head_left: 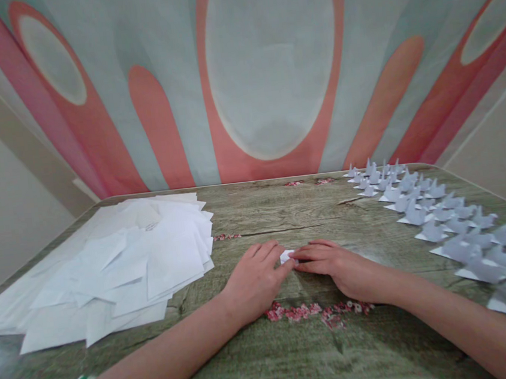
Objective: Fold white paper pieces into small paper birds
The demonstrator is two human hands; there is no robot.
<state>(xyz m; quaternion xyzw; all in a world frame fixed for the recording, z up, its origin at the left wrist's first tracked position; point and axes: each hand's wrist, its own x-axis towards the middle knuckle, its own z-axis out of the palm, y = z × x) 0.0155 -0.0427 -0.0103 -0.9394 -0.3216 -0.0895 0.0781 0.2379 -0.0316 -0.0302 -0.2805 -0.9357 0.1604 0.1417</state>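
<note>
A small piece of folded white paper [286, 256] lies on the table between my two hands. My left hand [259, 279] is at its left edge, thumb and fingers closed on the paper. From the other side, my right hand [334, 265] presses its fingertips together on the paper's right part. Fingers cover much of the piece, so its exact folded shape is hidden. To the right stand several rows of white folded paper birds [433, 231]. Loose white paper sheets [170, 261] are heaped on the left.
The wood-patterned table [277, 211] has printed pink blossoms [297, 311]. Its far edge meets a backdrop [274, 91] with red and pale shapes. Plain walls [2, 173] flank the table.
</note>
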